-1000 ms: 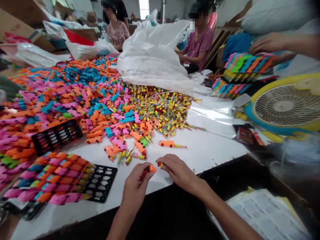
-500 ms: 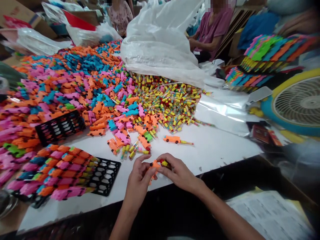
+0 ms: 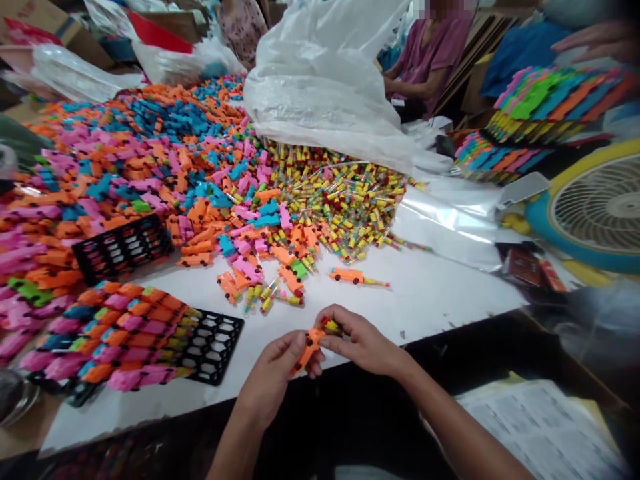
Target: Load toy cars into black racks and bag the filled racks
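Observation:
My left hand (image 3: 273, 377) is closed around a small orange toy car (image 3: 308, 347) at the near edge of the white table (image 3: 430, 297). My right hand (image 3: 361, 340) pinches a little yellow-capped tube (image 3: 331, 326) right against the car's end. A finished orange car with a tube (image 3: 356, 277) lies alone just beyond my hands. A few loose cars and tubes (image 3: 265, 287) lie in front of the big heap of coloured cars (image 3: 150, 173) and the pile of yellow tubes (image 3: 345, 200).
A black tray (image 3: 213, 347) at the near left is partly filled with finished cars; another black tray (image 3: 123, 248) lies behind it. A white plastic bag (image 3: 325, 87), a yellow-blue fan (image 3: 595, 210), stacked filled trays (image 3: 545, 107) and papers (image 3: 540, 433) surround me. Other people sit across.
My hands drew together and slightly toward me, bringing the tube up against the orange car. The view tilted down a little.

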Motion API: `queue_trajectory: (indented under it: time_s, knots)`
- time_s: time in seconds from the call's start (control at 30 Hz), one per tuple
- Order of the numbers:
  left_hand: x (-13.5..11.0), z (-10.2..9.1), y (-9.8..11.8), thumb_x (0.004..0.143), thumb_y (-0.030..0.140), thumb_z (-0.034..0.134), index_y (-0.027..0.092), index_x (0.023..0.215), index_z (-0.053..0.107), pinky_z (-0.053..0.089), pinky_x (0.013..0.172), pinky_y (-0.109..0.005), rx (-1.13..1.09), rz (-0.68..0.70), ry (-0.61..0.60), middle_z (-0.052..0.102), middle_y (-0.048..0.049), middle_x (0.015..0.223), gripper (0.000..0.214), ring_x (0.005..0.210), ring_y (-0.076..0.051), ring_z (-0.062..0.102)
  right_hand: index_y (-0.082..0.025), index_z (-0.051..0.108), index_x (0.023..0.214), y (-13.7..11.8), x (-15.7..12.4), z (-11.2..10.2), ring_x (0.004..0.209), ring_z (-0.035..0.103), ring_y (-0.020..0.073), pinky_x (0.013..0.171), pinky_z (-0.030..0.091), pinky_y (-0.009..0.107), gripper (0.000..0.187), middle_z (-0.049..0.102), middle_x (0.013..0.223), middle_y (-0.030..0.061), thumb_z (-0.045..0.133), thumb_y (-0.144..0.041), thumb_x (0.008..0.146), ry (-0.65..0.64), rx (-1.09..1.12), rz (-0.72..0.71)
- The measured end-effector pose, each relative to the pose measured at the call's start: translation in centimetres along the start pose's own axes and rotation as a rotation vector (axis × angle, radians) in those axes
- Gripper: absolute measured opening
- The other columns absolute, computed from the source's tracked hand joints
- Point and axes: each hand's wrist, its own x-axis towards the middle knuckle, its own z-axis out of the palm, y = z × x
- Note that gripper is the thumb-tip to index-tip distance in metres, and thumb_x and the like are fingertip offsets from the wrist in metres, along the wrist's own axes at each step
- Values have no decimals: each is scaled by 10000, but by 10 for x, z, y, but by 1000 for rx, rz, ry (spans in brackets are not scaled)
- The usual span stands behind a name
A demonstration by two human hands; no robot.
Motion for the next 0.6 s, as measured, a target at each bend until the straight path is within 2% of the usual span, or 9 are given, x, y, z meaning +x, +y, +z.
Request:
queue_trajectory:
  time_s: [0.1, 0.2, 0.37, 0.5, 0.6]
  knots:
    - [1, -1, -1, 718, 447, 696, 164, 999, 646, 430, 655, -239, 98, 65, 198, 642, -1, 769, 402, 664, -107, 520, -217, 459, 1118, 3, -3, 1, 833, 526, 128, 760, 435, 260, 207, 556, 956, 11, 464, -339, 951, 81, -154, 11]
    - [2, -2, -3, 681, 428, 723, 184, 999, 627, 447, 707, -249, 176, 132, 322, 663, -11, 880, 412, 769, -132, 559, -216, 487, 1093, 4, -6, 3, 843, 551, 147, 772, 449, 282, 171, 589, 974, 35, 405, -309, 974, 123, -322, -11]
    - [1, 0, -7, 728, 408, 680, 205, 990, 631, 461, 847, -288, 229, 194, 301, 673, -6, 939, 334, 888, -158, 593, -199, 535, 1101, 7, -5, 6, 906, 577, 167, 812, 471, 294, 192, 618, 1005, 61, 408, -271, 975, 143, -455, -150]
    - [1, 0, -11, 744, 397, 664, 208, 974, 651, 467, 869, -300, 290, 248, 326, 677, -18, 974, 297, 925, -175, 603, -194, 541, 1151, 15, -3, 6, 931, 580, 178, 825, 486, 311, 230, 629, 1026, 79, 409, -264, 976, 127, -529, -236]
    - [1, -1, -14, 747, 377, 668, 218, 957, 668, 464, 876, -297, 314, 268, 340, 686, -17, 962, 263, 932, -175, 611, -180, 554, 1167, 19, -2, 4, 880, 582, 182, 762, 497, 306, 251, 637, 973, 90, 408, -209, 966, 113, -612, -324]
